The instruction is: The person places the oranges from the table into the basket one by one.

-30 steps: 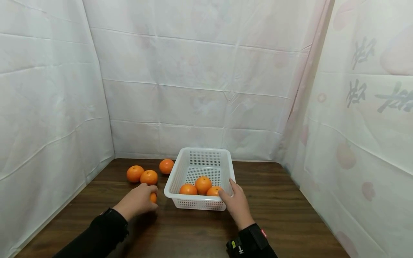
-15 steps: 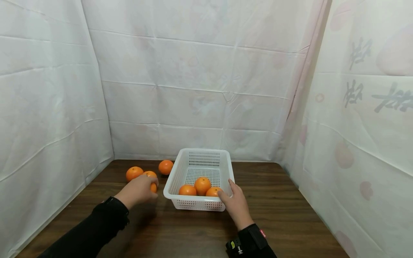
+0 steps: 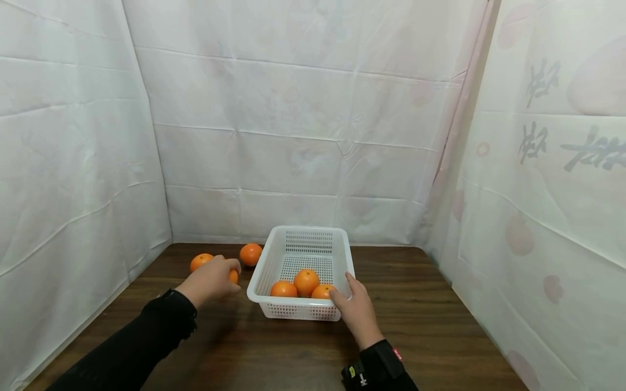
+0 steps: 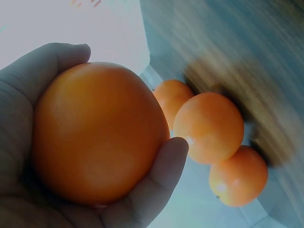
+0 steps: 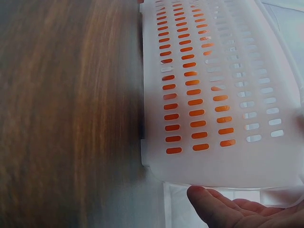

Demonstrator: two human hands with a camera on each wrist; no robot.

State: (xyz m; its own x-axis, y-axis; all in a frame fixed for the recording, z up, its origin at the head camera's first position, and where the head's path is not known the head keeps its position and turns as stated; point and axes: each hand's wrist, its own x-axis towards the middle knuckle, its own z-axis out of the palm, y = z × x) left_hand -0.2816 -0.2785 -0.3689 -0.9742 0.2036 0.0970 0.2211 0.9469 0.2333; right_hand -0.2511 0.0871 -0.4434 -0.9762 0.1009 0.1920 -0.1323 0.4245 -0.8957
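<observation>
An orange [image 4: 99, 137] is gripped in the left hand [image 3: 211, 279], its round sides cupped between thumb and fingers, presumably so that it cannot roll free. The fruit is held against the palm, on the side facing a white basket [image 3: 266, 298], left of that basket's left wall and apart from it; whether it is lifted off the desk [image 3: 415, 304] cannot be told. The basket's near right corner is held by the right hand [image 3: 359, 315], with the thumb laid at the near rim and the fingers along the right side, a hold apparently chosen to steady the light plastic. Three oranges [image 3: 306, 282] are gathered inside against the near wall, their color seen through its slots in the right wrist view. Three loose oranges [image 4: 209, 128] are shown beyond the grip in the left wrist view; from the head, one is seen toward the desk's far left corner and one near the far edge, just beside the basket, while the third is probably hidden by the left hand. The scene is enclosed by pale cloth [image 3: 293, 136].
</observation>
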